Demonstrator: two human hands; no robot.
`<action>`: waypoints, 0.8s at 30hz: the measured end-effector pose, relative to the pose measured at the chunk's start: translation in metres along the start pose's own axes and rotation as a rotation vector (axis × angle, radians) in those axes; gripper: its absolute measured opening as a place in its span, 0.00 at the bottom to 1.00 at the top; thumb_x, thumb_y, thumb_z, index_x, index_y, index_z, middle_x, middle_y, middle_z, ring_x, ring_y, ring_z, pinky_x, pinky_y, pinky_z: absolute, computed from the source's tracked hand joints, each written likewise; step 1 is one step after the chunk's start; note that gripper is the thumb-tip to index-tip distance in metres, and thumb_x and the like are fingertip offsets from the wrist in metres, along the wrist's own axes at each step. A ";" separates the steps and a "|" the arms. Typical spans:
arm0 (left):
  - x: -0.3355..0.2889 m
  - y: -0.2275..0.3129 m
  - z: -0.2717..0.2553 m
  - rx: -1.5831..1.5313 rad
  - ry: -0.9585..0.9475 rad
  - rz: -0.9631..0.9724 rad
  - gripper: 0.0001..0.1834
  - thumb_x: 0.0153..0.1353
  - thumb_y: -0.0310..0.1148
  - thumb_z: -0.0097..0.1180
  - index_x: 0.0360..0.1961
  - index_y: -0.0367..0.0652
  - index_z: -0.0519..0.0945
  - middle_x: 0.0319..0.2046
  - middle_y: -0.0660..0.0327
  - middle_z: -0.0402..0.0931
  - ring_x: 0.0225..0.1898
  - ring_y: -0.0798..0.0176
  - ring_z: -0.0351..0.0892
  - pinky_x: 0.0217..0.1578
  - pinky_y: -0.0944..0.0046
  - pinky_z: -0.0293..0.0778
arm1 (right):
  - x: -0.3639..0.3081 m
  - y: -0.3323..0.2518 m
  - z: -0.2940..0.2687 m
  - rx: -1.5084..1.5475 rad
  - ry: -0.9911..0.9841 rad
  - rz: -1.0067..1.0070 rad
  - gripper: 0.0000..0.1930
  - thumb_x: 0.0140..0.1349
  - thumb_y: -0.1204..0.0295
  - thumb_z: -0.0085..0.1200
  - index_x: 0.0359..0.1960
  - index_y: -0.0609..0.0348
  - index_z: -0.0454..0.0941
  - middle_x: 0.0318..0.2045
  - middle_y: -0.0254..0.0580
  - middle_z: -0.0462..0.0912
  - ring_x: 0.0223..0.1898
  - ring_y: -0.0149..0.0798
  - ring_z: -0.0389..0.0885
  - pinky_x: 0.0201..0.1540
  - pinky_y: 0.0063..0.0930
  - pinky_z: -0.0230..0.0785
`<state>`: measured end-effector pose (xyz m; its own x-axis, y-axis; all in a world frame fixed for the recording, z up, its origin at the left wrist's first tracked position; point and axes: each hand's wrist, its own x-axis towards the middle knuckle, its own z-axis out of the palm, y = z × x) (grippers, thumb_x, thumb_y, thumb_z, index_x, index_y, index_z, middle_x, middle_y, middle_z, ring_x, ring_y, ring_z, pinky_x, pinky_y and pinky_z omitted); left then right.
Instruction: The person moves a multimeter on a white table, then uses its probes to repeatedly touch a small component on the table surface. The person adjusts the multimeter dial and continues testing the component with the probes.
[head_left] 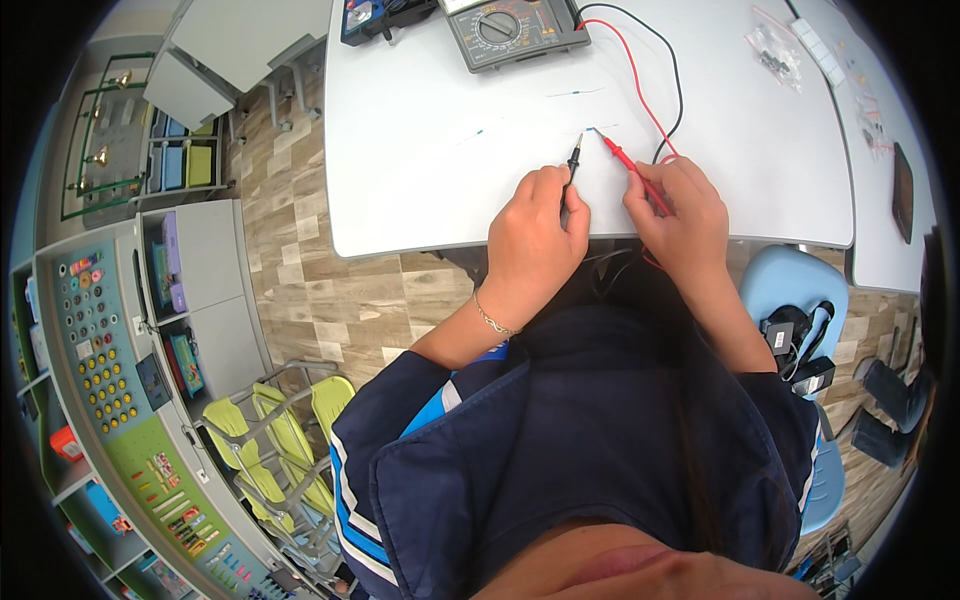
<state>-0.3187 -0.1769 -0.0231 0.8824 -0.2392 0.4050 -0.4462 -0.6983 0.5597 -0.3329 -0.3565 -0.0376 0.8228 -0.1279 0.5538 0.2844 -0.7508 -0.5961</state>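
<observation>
Middle resistor in the head view: the blue axial resistor (pixel 590 129) lies flat on the white worktop (pixel 410 195), ahead of both hands, with the two probe tips close to it.
Black probe: the person's left hand (pixel 538 228) has its fingers pinching the black probe (pixel 573 160), whose tip points away from the body; whether its metal touches the resistor's wire cannot be told.
Red probe: the right hand (pixel 685 215) has its fingers pinching the red probe (pixel 622 157), angled inward, tip at or just beside the resistor; contact is too small to confirm.
Slip risk: the resistor looks loose and light, so uneven pressure from the tips could roll it or push it away.
Contact risk: the tips are near each other; a small drift could make them touch, or leave one off its wire.
Lead risk: the red lead (pixel 640 80) and black lead (pixel 679 90) meet near the right hand; a snag there could tug a probe.
Worktop edge: the near edge runs beneath the wrists, close to the body.
Moving room: white surface extends leftward, where the left resistor (pixel 480 131) lies; forward, the far resistor (pixel 575 92) and analog multimeter (pixel 500 40) limit reach.
</observation>
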 end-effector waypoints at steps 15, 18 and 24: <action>-0.001 0.001 -0.003 0.006 -0.043 0.002 0.11 0.60 0.24 0.59 0.44 0.34 0.77 0.33 0.47 0.80 0.29 0.44 0.83 0.27 0.53 0.80 | -0.001 0.001 0.001 0.020 0.018 -0.003 0.06 0.54 0.75 0.68 0.32 0.57 0.84 0.24 0.36 0.78 0.21 0.36 0.78 0.23 0.29 0.69; -0.002 0.000 -0.002 0.001 -0.031 0.007 0.11 0.60 0.24 0.59 0.44 0.34 0.77 0.33 0.48 0.80 0.29 0.44 0.83 0.27 0.54 0.80 | -0.001 0.000 0.001 0.015 0.018 -0.001 0.06 0.54 0.76 0.68 0.32 0.57 0.84 0.24 0.36 0.78 0.21 0.36 0.78 0.23 0.29 0.69; -0.002 0.001 -0.002 0.022 -0.018 0.018 0.10 0.60 0.24 0.59 0.43 0.34 0.77 0.32 0.48 0.79 0.28 0.45 0.83 0.27 0.54 0.80 | 0.000 -0.001 -0.001 0.010 0.009 -0.002 0.06 0.54 0.76 0.68 0.32 0.58 0.84 0.24 0.37 0.78 0.21 0.37 0.78 0.23 0.29 0.69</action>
<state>-0.3211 -0.1756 -0.0221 0.8772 -0.2635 0.4014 -0.4584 -0.7086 0.5364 -0.3337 -0.3564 -0.0370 0.8176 -0.1325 0.5603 0.2912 -0.7444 -0.6010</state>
